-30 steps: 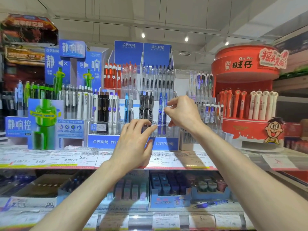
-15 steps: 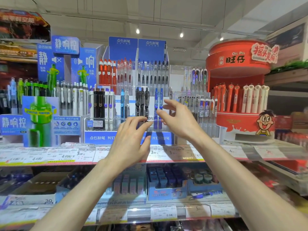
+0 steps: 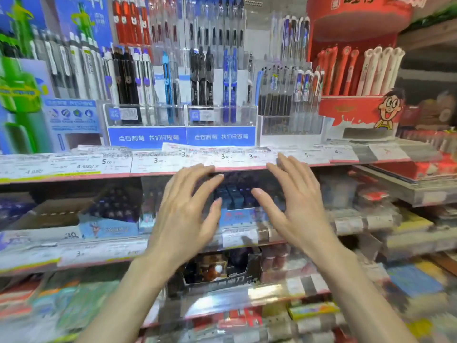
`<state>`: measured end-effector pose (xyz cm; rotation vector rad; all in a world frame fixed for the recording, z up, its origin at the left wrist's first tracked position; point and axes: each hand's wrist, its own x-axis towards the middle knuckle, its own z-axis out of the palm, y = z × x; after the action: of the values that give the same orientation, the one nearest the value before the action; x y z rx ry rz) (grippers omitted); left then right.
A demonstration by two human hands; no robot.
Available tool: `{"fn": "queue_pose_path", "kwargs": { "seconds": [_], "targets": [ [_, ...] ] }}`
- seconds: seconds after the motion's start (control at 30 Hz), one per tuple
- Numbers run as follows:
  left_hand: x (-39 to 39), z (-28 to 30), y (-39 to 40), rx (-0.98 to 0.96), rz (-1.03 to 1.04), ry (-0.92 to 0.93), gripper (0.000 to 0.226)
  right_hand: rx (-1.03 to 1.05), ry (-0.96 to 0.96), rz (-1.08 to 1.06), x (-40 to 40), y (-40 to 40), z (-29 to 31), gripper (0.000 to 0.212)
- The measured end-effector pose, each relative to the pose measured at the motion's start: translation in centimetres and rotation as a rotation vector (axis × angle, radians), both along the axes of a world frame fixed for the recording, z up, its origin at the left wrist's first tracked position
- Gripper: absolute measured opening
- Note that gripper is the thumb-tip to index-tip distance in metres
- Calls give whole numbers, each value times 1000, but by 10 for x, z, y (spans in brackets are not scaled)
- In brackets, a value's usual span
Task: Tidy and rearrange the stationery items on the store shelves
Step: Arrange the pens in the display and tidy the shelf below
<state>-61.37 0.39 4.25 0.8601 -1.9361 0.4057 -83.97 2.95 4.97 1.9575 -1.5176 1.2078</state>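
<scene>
Both your left hand [image 3: 184,214] and right hand [image 3: 294,209] hover empty, fingers spread, before the blue eraser box [image 3: 237,206]; grasp it squarely next.

I see blue-fronted pen rack [image 3: 181,137], black pens [image 3: 201,78], blue pens [image 3: 229,80], red cartoon-boy display stand [image 3: 351,107], green poster [image 3: 19,95].

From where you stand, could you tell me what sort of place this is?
Most likely a stationery shop: racks of pens stand in branded displays, and price labels line the shelf edge.
</scene>
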Motion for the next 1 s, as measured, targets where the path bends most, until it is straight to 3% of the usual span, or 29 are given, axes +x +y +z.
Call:
{"fn": "queue_pose_path", "kwargs": {
  "seconds": [0.13, 0.4, 0.5, 0.73, 1.0],
  "targets": [
    [-2, -43, 12, 99, -9, 67, 41, 67, -66, 15, -1, 17, -57, 62],
    [-28, -131, 36, 527, 58, 312, 42, 369, -323, -22, -42, 42, -151, 64],
    [-50, -142, 40, 590, 90, 344, 41, 397, -355, -22, -69, 42, -153, 61],
    [-105, -113, 18, 508, 154, 278, 38, 362, -363, -32, -146, 13, -121, 57],
    [-173, -73, -22, 444, 221, 13, 36, 369, -107, -3, -220, -56, -76, 45]
  ]
}}
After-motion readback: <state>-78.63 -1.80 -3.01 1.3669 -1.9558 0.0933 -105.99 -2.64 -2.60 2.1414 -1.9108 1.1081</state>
